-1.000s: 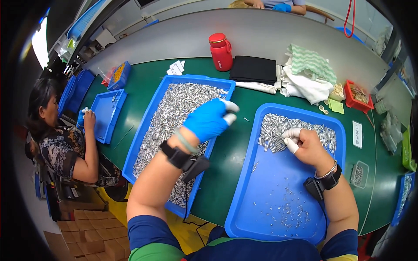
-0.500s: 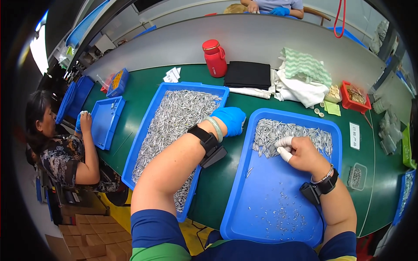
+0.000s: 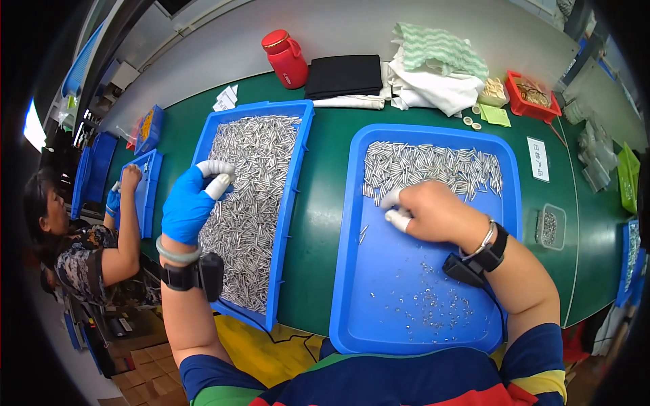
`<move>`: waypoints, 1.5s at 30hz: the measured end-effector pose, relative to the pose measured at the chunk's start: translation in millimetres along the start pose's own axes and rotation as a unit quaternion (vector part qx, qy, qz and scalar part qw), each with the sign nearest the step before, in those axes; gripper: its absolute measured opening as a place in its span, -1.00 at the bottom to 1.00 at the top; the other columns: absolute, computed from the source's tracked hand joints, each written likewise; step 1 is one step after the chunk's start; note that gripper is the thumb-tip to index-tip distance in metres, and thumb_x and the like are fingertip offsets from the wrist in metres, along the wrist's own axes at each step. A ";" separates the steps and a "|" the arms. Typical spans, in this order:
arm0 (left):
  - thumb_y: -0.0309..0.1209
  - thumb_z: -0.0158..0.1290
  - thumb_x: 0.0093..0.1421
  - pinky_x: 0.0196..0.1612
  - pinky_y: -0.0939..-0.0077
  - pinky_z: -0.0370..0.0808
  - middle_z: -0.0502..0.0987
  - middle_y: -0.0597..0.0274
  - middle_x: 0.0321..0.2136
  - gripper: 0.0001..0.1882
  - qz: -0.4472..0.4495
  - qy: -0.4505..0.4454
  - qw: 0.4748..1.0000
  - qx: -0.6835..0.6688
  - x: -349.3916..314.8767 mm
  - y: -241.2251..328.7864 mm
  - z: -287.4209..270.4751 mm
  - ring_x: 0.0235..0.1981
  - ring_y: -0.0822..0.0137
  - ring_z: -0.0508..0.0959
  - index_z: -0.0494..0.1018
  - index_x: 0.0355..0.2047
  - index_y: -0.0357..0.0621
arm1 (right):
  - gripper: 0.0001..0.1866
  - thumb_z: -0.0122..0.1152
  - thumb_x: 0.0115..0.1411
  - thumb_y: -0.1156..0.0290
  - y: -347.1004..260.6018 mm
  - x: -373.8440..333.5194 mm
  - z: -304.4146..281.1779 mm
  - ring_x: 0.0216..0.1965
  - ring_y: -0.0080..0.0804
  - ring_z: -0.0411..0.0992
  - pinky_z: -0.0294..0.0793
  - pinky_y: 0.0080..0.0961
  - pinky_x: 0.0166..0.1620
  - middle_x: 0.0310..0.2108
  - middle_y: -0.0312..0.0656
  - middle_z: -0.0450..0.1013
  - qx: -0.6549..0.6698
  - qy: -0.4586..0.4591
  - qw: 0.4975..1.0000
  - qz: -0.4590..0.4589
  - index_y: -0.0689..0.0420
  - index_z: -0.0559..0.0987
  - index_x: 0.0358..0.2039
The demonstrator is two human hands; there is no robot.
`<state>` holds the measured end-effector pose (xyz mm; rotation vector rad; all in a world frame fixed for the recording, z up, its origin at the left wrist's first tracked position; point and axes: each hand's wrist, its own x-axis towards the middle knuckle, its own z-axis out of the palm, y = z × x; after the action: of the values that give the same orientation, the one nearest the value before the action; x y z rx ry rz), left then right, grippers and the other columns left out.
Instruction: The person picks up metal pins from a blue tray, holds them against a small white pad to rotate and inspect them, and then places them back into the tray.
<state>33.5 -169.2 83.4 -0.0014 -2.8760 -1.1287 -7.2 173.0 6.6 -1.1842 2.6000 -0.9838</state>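
Note:
My left hand [image 3: 191,200], in a blue glove with white covers on thumb and index finger, hovers over the left blue tray [image 3: 288,203]. Thumb and index finger are closed together; whatever they grip is too small to make out. Slim silver metal pins [image 3: 254,196] fill that tray thickly. Over the right blue tray [image 3: 345,271] is my right hand [image 3: 430,211], bare except for white covers on thumb and index finger. Its fingers curl in, tips close together, near the edge of a pile of similar pins [image 3: 433,166]; any held part is hidden.
Tiny shiny bits [image 3: 440,304] and a few loose pins [image 3: 363,233] lie in the right tray. Behind the trays stand a red flask [image 3: 286,64], folded black cloth [image 3: 343,76], towels [image 3: 440,84] and a red box [image 3: 533,100]. A co-worker [image 3: 81,237] sits at left.
My left hand has swung left from the gap between the trays to over the left tray. My right hand has shifted slightly toward me from the pin pile. The whole view has shifted.

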 end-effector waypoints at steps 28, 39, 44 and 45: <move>-0.19 -0.23 0.24 -0.36 0.65 0.33 0.42 0.29 -0.35 -0.67 -0.313 -0.282 0.627 -0.655 -56.0 75.0 164.3 -0.38 0.50 0.41 0.33 -0.17 -0.17 | -0.87 0.19 -0.21 0.42 -34.9 -6.5 -16.2 -0.69 -0.21 0.38 0.33 -0.41 -0.60 -0.74 -0.14 0.37 -0.013 -0.104 0.994 0.013 0.14 0.49 -0.57; -0.29 -0.22 0.23 -0.60 0.74 0.21 0.44 0.25 -0.49 -0.74 -0.297 -0.367 0.677 -0.564 -56.7 69.6 159.2 -0.65 0.55 0.26 0.40 -0.30 -0.16 | -0.78 0.21 -0.11 0.30 -2.6 0.0 4.8 -0.68 -0.19 0.39 0.37 -0.35 -0.55 -0.72 -0.11 0.39 -0.103 0.023 0.988 0.115 0.16 0.51 -0.49; -0.31 -0.21 0.22 -0.60 0.74 0.20 0.44 0.27 -0.50 -0.76 -0.291 -0.382 0.678 -0.557 -55.8 67.4 156.4 -0.66 0.56 0.26 0.40 -0.31 -0.16 | -0.78 0.18 -0.08 0.29 -8.5 10.4 18.0 -0.66 -0.12 0.40 0.39 -0.28 -0.52 -0.72 -0.06 0.39 -0.177 -0.008 0.975 0.130 0.20 0.49 -0.51; -0.31 -0.21 0.22 -0.60 0.74 0.20 0.44 0.27 -0.50 -0.76 -0.293 -0.382 0.676 -0.558 -55.6 67.3 156.3 -0.66 0.56 0.26 0.40 -0.31 -0.16 | -0.79 0.16 -0.07 0.30 -9.2 11.6 18.6 -0.66 -0.11 0.40 0.39 -0.28 -0.52 -0.72 -0.05 0.38 -0.184 -0.010 0.974 0.129 0.20 0.48 -0.53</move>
<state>82.8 -12.6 12.1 0.5357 -1.9762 -3.5094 -2.6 150.8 -0.6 -0.8749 2.9057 -0.4515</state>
